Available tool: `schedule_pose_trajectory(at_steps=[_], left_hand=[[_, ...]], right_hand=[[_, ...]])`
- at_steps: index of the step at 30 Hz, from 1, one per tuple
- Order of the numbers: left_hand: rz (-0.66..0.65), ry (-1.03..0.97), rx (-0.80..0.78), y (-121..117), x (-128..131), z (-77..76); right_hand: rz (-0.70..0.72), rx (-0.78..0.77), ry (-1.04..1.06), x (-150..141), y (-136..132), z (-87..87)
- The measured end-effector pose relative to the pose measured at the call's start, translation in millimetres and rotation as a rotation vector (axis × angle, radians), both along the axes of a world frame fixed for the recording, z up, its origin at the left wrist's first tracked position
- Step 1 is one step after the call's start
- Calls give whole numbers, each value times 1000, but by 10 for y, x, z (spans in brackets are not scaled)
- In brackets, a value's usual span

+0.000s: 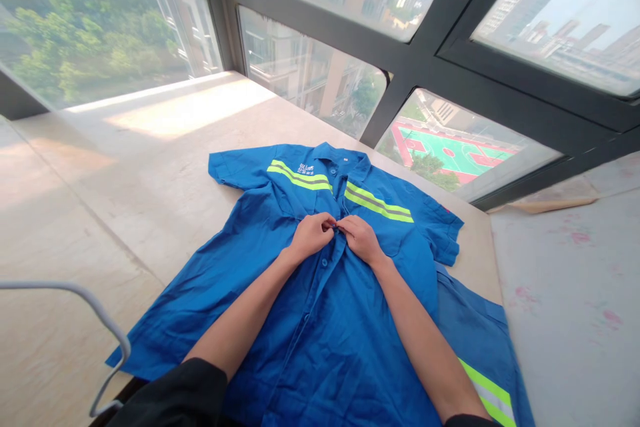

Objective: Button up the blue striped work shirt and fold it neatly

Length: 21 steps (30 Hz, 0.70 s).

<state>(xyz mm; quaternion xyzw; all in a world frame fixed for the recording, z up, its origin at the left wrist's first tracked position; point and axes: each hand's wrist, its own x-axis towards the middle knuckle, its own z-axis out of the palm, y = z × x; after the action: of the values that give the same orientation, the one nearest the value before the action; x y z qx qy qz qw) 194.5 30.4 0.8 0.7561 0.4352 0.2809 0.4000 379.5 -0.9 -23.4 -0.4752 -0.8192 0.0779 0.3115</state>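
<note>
A blue short-sleeved work shirt (380, 320) lies spread front up, its collar pointing away from me. Yellow-green reflective bands cross the chest, with white lettering above the left one. At the front opening, my left hand (313, 235) pinches the placket edge. Close against it, my right hand (360, 237) pinches the other edge of the opening, fingertips nearly touching the left ones. The button between the fingertips is mostly hidden. Below the hands a shirt button (325, 262) shows on the placket, and near the collar the front is parted.
Under the shirt's right side lies another blue garment (470, 320) with a reflective band. A pale stone sill (100, 213) bears both, bordered by dark window frames (320, 20). A white cable (107, 320) loops at lower left; a flowered wall (570, 280) stands right.
</note>
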Motion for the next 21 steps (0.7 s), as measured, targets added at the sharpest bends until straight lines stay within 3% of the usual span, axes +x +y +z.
schedule_pose_trajectory(at_steps=[9,15,21], left_hand=[[4,-131,-104,92,-1,-75],[37,-179,-190,110,-12,-72],[29,-101,-154,93,-22,-46]], right_hand=[[-169,115,107,-36,-111,84],[-83,19,68,-59,-158,121],[-44,-34,0,-87,-141,108]])
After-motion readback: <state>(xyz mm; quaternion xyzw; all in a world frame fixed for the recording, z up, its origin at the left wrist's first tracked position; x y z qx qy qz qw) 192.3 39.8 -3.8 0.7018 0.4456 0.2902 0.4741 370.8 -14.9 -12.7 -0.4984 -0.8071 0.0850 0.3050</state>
